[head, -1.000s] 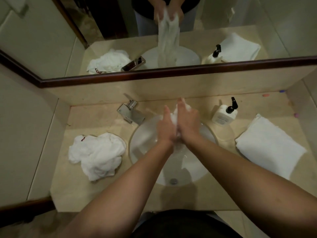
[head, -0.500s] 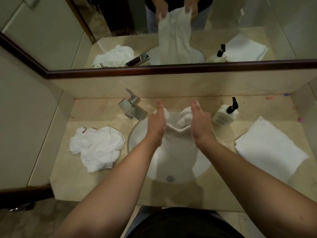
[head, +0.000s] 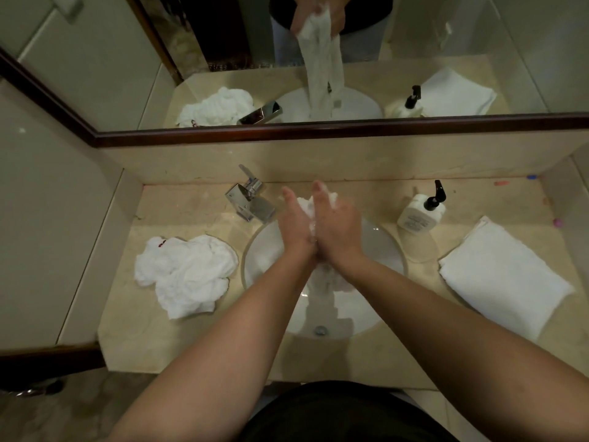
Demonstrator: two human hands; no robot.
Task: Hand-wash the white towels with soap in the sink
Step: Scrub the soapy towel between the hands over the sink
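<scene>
White towel (head: pixel 307 205): bunched between both hands above the sink, its top poking out past the fingertips; a wet length hangs down from under the wrists into the bowl.
Left hand (head: pixel 294 223): fingers mostly straight and angled forward, palm pressed against the towel's left side; how far the thumb wraps I cannot tell.
Right hand (head: pixel 334 228): fingers straight and close together, palm pressed against the towel's right side, heel touching the left hand's heel.
Sink (head: pixel 382 247): round white bowl set into the beige counter (head: pixel 134 339), drain (head: pixel 320 330) at the near side, directly under the hands.
Tap (head: pixel 250 199): chrome, square-bodied, at the bowl's back-left rim, just beside the left hand.
Soap bottle (head: pixel 419 213): white with a black pump, standing upright on the counter right of the sink, apart from the hands.
Crumpled towel (head: pixel 188 272): white heap on the counter left of the sink, a small red mark near its far-left edge.
Folded towel (head: pixel 503 275): white, lying flat on the counter right of the sink, near the soap bottle.
Mirror (head: pixel 478 43): dark wooden frame along the back wall; it reflects both hands clasping the towel's top, with the cloth hanging in a long strip down to the bowl.
</scene>
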